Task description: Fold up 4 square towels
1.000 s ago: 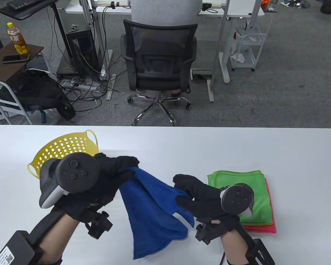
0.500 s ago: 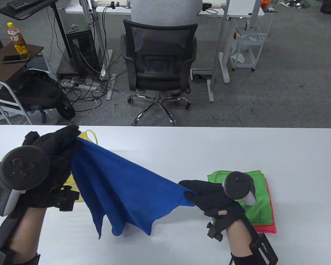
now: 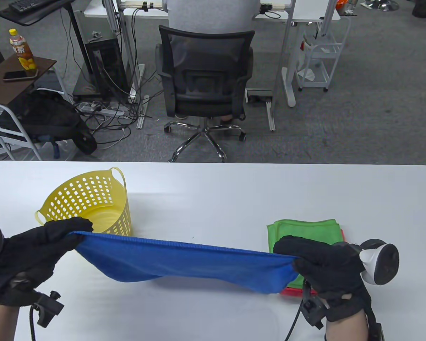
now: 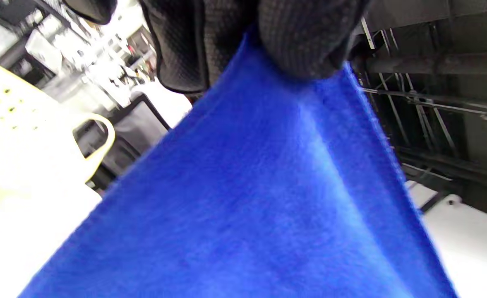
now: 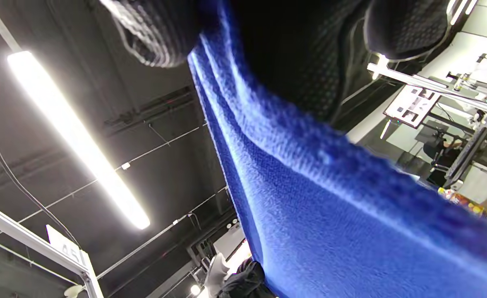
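Note:
A blue towel [image 3: 184, 261] hangs stretched wide above the white table [image 3: 234, 191]. My left hand [image 3: 69, 232] pinches its left corner near the yellow basket [image 3: 88, 200]. My right hand [image 3: 296, 259] pinches its right corner over the stack. The stack holds a folded green towel [image 3: 305, 229] on a red one [image 3: 291, 292]. The blue towel fills the left wrist view [image 4: 247, 198], held by my gloved fingers [image 4: 305, 45]. It also fills the right wrist view [image 5: 330, 215], gripped by my fingers [image 5: 156, 33].
The yellow basket stands at the table's left, just behind my left hand. Beyond the far table edge are an office chair [image 3: 204, 74] and desks on a grey carpet.
My hands have pulled apart and dropped toward me, stretching the blue towel from a bunched drape into a taut horizontal band. My right hand moved right over the folded stack. The basket is uncovered.

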Tool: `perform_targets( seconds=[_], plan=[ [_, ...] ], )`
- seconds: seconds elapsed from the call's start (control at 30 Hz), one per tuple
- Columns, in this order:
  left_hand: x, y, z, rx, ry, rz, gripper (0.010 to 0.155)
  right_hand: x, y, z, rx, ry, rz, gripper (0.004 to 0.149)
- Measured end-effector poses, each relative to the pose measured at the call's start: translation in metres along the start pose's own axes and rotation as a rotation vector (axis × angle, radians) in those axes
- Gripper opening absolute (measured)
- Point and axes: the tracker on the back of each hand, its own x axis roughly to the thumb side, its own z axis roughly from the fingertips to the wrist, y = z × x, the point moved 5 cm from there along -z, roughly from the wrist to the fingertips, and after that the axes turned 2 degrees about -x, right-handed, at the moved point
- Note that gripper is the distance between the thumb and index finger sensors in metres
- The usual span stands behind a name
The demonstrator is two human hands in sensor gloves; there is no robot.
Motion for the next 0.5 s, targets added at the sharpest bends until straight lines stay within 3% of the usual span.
perform_targets(
  seconds=[0.13, 0.27, 0.33, 0.37, 0.43, 0.5],
  plan=[
    [-0.017, -0.001, 0.001, -0.024, 0.015, 0.041, 0.041, 0.004, -0.014, 0.002, -0.124, 0.059, 0.097, 0.044],
    [-0.031, -0.003, -0.013, 0.014, 0.102, -0.038, 0.041, -0.011, -0.004, -0.009, -0.034, 0.217, 0.386, 0.044],
    [-0.043, -0.003, -0.032, 0.03, 0.18, -0.08, 0.042, -0.033, -0.004, -0.024, 0.043, 0.361, 0.715, 0.045],
    [-0.047, -0.003, -0.04, 0.029, 0.205, -0.09, 0.042, -0.04, -0.005, -0.029, 0.07, 0.401, 0.781, 0.046],
    [-0.055, -0.009, -0.066, -0.019, 0.263, -0.102, 0.042, -0.067, -0.01, -0.046, 0.127, 0.522, 0.814, 0.047],
    [-0.055, -0.009, -0.09, 0.01, 0.304, -0.12, 0.043, -0.079, -0.017, -0.06, 0.115, 0.579, 0.819, 0.046]
  ],
)
